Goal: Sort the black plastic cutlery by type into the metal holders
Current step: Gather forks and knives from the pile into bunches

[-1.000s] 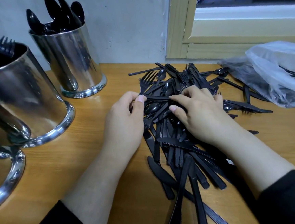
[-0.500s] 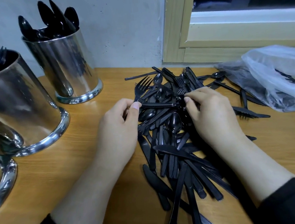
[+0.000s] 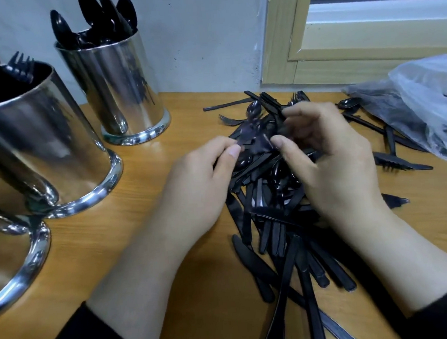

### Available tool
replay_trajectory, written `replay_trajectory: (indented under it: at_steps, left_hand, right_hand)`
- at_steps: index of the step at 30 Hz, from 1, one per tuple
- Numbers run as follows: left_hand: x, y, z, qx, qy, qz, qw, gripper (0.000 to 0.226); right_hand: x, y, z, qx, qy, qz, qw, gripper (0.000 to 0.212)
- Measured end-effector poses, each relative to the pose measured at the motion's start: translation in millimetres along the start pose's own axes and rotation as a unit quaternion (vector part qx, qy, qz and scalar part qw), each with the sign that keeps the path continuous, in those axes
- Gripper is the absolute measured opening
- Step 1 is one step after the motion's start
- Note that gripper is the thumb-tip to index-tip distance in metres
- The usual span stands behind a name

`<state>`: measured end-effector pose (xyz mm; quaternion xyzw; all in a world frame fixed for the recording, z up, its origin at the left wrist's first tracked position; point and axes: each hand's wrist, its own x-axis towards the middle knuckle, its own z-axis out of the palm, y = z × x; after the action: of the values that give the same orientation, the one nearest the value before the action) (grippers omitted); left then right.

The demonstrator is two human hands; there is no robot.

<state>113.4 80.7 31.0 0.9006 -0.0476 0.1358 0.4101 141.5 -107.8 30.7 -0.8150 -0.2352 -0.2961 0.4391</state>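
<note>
Light, stiff, slick cutlery pile (image 3: 277,213), tangled right of the spoon holder (image 3: 118,97); best pinched by handles. Left hand (image 3: 202,182) and right hand (image 3: 329,154) both pinching blurred pieces.

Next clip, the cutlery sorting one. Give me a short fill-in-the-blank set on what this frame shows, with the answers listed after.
1. The far metal holder by the wall holds black plastic ____.
2. Tines stick up out of the near holder, so it holds ____.
3. The loose cutlery pile lies on a ____ table.
4. The left hand and the right hand both work at the ____ of cutlery, and a clear plastic bag lies at the right.

Answers: spoons; forks; wooden; pile
</note>
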Motion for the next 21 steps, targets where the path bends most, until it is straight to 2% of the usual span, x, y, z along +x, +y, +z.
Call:
replay_trajectory:
  at_steps: [2,3,5,7,9,14,21]
  left_hand:
    - [3.0,-4.0,-3.2,-0.033,0.046,-0.03,0.998,0.027]
    - [4.6,-6.4,-5.8,-0.059,0.072,-0.051,0.994,0.026]
    - [8.1,-11.3,-10.6,-0.132,0.105,-0.099,0.981,0.023]
    - [10.7,-14.1,-12.7,-0.181,0.115,-0.134,0.968,0.023]
    - [11.4,-14.5,-12.1,-0.191,0.114,-0.142,0.965,0.023]
    - [12.5,-14.7,-10.7,-0.178,0.135,-0.139,0.965,0.023]
    - [12.1,-13.5,-10.6,-0.172,0.154,-0.121,0.965,0.029]
  right_hand:
    - [1.4,-0.9,-1.3,-0.001,-0.015,0.035,0.999,0.025]
    - [2.1,0.8,-1.3,-0.045,-0.047,0.014,0.998,0.019]
    - [1.0,4.7,3.3,-0.125,-0.161,-0.055,0.977,0.015]
    - [-6.3,9.1,13.7,-0.157,-0.272,-0.096,0.945,0.019]
    - [-14.5,15.0,23.2,-0.166,-0.319,-0.095,0.929,0.023]
    - [-18.1,28.9,27.8,-0.16,-0.304,-0.07,0.937,0.045]
    - [-18.5,24.4,27.9,-0.173,-0.307,-0.075,0.933,0.031]
